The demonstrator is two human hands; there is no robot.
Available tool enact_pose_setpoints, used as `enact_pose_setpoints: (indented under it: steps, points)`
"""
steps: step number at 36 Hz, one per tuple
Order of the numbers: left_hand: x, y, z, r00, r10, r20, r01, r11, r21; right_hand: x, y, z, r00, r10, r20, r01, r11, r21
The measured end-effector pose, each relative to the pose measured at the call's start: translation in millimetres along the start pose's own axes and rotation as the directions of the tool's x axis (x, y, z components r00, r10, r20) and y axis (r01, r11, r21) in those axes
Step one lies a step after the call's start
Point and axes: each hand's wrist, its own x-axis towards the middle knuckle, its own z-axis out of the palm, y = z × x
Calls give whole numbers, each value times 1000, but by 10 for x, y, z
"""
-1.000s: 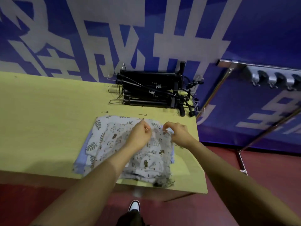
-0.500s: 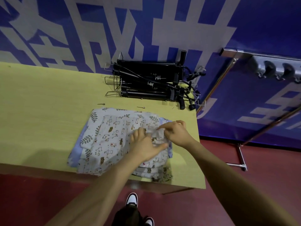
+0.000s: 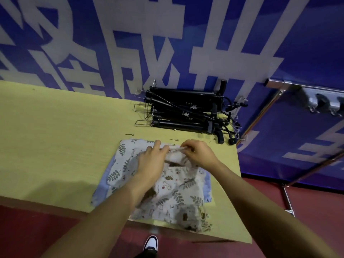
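The left hand (image 3: 152, 161) and right hand (image 3: 200, 153) both pinch the top cloth (image 3: 176, 192) at its far edge, fingertips nearly meeting. Black hangers (image 3: 186, 112) lie just beyond the grip.

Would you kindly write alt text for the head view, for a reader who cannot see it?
A person's left hand and right hand pinch the far edge of a pale leaf-printed cloth on a yellow wooden table. Black clip hangers are piled behind it, against a blue banner.
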Motion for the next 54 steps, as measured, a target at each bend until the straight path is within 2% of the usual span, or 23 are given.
enact_pose_setpoints:
  steps: [5, 8, 11, 12, 14, 17, 20, 22, 28, 35, 42, 45, 50, 54]
  points:
    - [200, -312, -20, 998, -27, 48, 21, 992, 128, 233, -85, 163, 996, 50, 68, -53, 998, 44]
    - [312, -423, -25, 998, -39, 50, 31, 986, 164, 394, -134, 243, 991, 53, 121, -77, 977, 198]
    - [413, -539, -30, 995, -78, 67, 70, 992, 106, 584, -151, 273, 988, 154, 18, -149, 914, 378]
    - [439, -571, -29, 993, -91, 78, 85, 993, 81, 648, -121, 294, 981, 192, -25, -170, 916, 363]
    - [503, -645, -10, 988, -111, 104, 107, 993, 46, 799, -14, 371, 974, 220, -62, -203, 958, 204]
    - [595, -736, 26, 981, -149, 121, 147, 989, 24, 941, 125, 520, 976, 218, 11, -217, 975, -55]
    - [676, -810, 53, 973, -202, 112, 201, 979, 22, 970, 165, 634, 970, 230, 81, -210, 956, -207]
    - [712, -854, 76, 970, -225, 95, 224, 974, 12, 974, 165, 703, 968, 229, 101, -198, 948, -250]
    - [750, -913, 78, 976, -212, 59, 214, 976, -41, 955, 120, 758, 965, 261, -6, -258, 950, -175]
    - [786, -924, 42, 987, -141, -77, 133, 987, -92, 852, 129, 551, 960, 277, 36, -275, 960, -59]
    - [721, -666, -226, 990, -98, -98, 71, 967, -246, 647, 123, 183, 968, 250, -9, -250, 968, -3]
    - [619, -535, -318, 995, -53, -82, 34, 974, -223, 533, 99, 37, 973, 226, -36, -226, 974, 12]
    - [523, -372, -391, 999, -40, -4, 39, 990, -133, 361, 19, -151, 971, 239, 8, -238, 968, 82]
    - [464, -248, -435, 999, -46, 17, 47, 995, -93, 237, 46, -292, 971, 234, 40, -236, 971, 29]
